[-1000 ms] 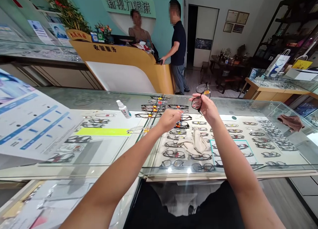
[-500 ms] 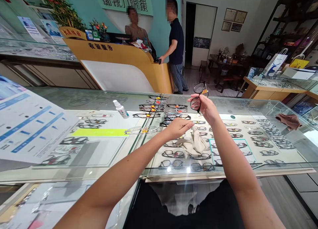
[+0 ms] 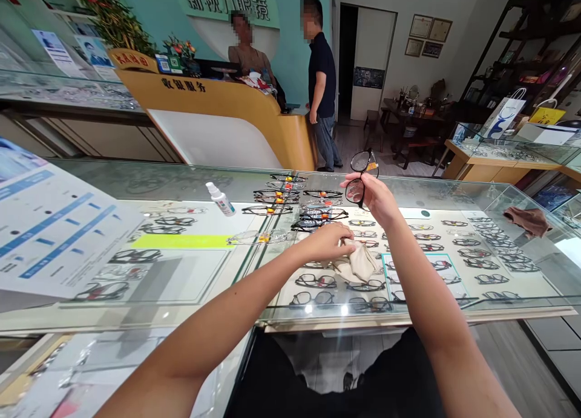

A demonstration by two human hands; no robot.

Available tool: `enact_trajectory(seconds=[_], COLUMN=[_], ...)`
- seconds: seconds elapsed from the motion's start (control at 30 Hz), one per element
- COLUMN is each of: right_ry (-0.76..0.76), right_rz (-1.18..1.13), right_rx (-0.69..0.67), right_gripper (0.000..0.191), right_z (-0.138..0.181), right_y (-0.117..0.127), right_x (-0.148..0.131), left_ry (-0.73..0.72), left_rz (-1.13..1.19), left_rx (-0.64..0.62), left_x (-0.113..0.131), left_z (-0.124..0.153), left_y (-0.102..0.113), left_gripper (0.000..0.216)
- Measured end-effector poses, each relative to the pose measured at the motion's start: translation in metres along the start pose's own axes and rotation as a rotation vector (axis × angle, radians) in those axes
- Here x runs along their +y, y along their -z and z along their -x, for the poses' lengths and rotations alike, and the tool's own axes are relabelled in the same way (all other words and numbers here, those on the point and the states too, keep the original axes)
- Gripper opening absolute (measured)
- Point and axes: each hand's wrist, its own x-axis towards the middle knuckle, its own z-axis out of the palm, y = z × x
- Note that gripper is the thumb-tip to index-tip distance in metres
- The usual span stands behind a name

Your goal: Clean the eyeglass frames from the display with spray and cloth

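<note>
My right hand (image 3: 377, 199) holds a pair of black-framed glasses (image 3: 360, 175) up above the glass counter (image 3: 136, 285), fingers pinched on the frame. My left hand (image 3: 327, 241) rests lower down on the counter top, its fingers closed on the edge of a beige cleaning cloth (image 3: 358, 264). Several other pairs of glasses (image 3: 276, 196) lie on the glass just beyond my left hand. A small white spray bottle (image 3: 220, 199) lies on its side to the left of them.
Rows of frames fill the display case under the glass. A printed chart (image 3: 49, 224) lies at the left and a brown cloth (image 3: 529, 219) at the right. Two people stand at a yellow reception desk (image 3: 218, 112) beyond the counter.
My left hand has drawn back from the glasses on the counter and come down onto the beige cloth, taking hold of it. The right hand keeps the glasses raised.
</note>
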Motion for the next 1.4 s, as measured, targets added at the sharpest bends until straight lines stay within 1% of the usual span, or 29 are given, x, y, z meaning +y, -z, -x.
enact_trajectory(seconds=[0.1,0.17,0.37,0.43,0.53,0.73,0.87,0.93,1.03,1.1,1.2,1.3,1.37,1.4], right_ry=[-0.005,-0.009,-0.028,-0.023,-0.012,0.016,0.030,0.052,0.092,0.119,0.150,0.174,0.177,0.174], right_rz=[0.017,0.020,0.054,0.068,0.091,0.175,0.241,0.278,0.331,0.365,0.383,0.394,0.397,0.394], right_rx=[-0.009,-0.016,-0.043,-0.044,-0.053,-0.052,-0.020,-0.006,0.001,0.001,-0.008,0.000,0.010,0.013], right_gripper=[0.033,0.034,0.037,0.037,0.037,0.037,0.038,0.042,0.048,0.049,0.049,0.050,0.051,0.052], right_z=[0.001,0.002,0.004,0.004,0.003,0.000,0.001,0.000,0.000,0.001,0.003,0.006,0.007,0.007], right_y=[-0.001,-0.002,-0.005,-0.005,-0.003,-0.002,-0.007,-0.011,-0.017,-0.021,-0.026,-0.030,-0.032,-0.032], right_x=[-0.002,-0.004,-0.007,-0.006,-0.004,0.002,0.005,0.008,0.012,0.014,0.015,0.014,0.013,0.014], left_ry=[0.004,0.026,0.141,0.171,0.174,0.124,0.048,0.054,0.104,0.133,0.208,0.288,0.292,0.279], left_rz=[0.264,0.453,1.001,1.108,1.164,1.232,1.246,1.201,1.057,0.988,0.970,0.966,1.018,1.061], left_rx=[0.075,0.153,0.495,0.575,0.630,0.672,0.629,0.633,0.707,0.726,0.668,0.529,0.452,0.435], left_x=[0.003,0.007,0.013,0.012,0.010,0.010,0.008,0.006,0.005,0.004,0.003,0.003,0.005,0.006], left_z=[0.001,0.003,0.005,0.005,0.005,0.006,0.003,0.002,0.001,0.001,0.002,0.003,0.004,0.004], left_y=[0.011,0.018,0.035,0.039,0.043,0.045,0.043,0.041,0.037,0.035,0.033,0.033,0.033,0.033], left_gripper=[0.027,0.028,0.040,0.045,0.048,0.046,0.047,0.050,0.047,0.050,0.060,0.066,0.067,0.068])
